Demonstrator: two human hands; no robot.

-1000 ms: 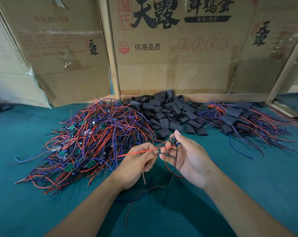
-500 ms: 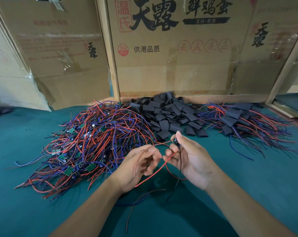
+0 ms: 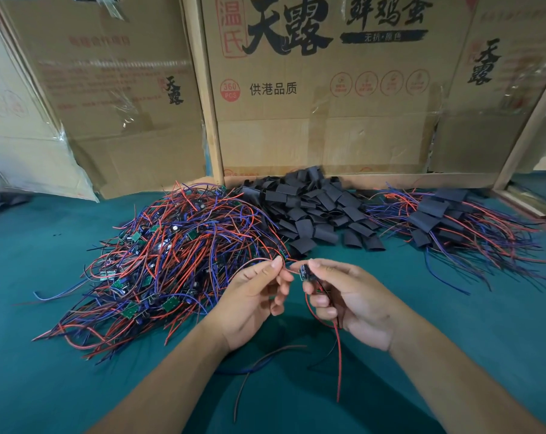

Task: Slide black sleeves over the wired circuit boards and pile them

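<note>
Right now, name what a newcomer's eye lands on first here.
The tangled heap of red and blue wired boards sprawls left of centre on the green table. Behind the hands sits the mound of black sleeves, with sleeved boards piled at right. In front, the left hand pinches a red wire while the right hand holds one board.

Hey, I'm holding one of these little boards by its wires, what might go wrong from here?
The red wire and other loose leads hang from the board in your right hand and may snag when a sleeve goes on. Your left hand pinches a wire right beside the tangled pile, so pulling might drag neighbours along. No sleeve is in hand; the sleeve heap sits farther back.
</note>
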